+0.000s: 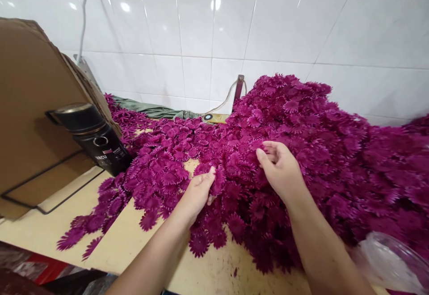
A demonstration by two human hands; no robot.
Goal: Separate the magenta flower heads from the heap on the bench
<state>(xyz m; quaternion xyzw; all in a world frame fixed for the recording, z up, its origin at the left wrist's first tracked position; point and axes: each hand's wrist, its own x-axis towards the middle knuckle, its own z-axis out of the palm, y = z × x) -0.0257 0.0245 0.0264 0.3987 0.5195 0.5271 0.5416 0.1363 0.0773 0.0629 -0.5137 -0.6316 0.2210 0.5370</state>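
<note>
A large heap of magenta fabric flower petals (pixel 301 152) covers the right and middle of a pale wooden table (pixel 124 241). My left hand (pixel 197 192) is closed in a pinch on a small stack of these flower pieces (pixel 217 181) at the heap's near edge. My right hand (pixel 279 167) rests on the heap just to the right, fingers curled and reaching into the flowers. What its fingertips hold is hidden.
A black insulated bottle (pixel 94 136) stands at the left against a leaning brown cardboard sheet (pixel 30 107). Loose flowers (pixel 80 232) trail toward the table's front-left edge. A clear plastic bag (pixel 392 263) lies at the lower right. White tiled wall (pixel 234 27) behind.
</note>
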